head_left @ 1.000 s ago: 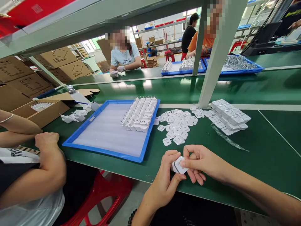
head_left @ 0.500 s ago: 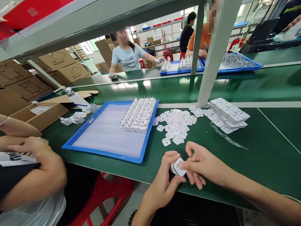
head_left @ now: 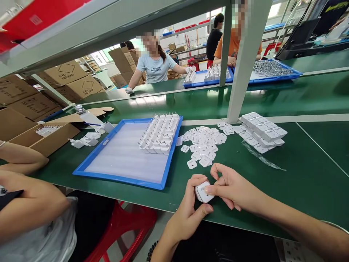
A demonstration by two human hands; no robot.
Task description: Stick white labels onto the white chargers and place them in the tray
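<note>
Low in the middle of the view, my left hand (head_left: 188, 214) is wrapped round a small white charger casing (head_left: 204, 191) with a square face turned up. My right hand (head_left: 231, 187) reaches in from the right, its thumb pressed on that face and its other fingers curled. Beyond my hands lies a loose pile of square white cover plates (head_left: 204, 143) with small slots. Left of the pile, a blue-rimmed tray (head_left: 120, 177) bears rows of white charger casings (head_left: 160, 134) with metal pins pointing up.
Stacked white blocks (head_left: 263, 131) and a clear plastic strip (head_left: 263, 156) lie right of the pile. A grey post (head_left: 241, 72) rises behind it. At left are an open carton (head_left: 51, 140), a seated person's folded arms (head_left: 29, 196) and a red stool (head_left: 131, 222). Other people work across the bench.
My right hand's fingers have curled in closer to the casing, its thumb still on the face. My left thumb has come away from the casing's lower edge. The neighbour's arms have shifted.
</note>
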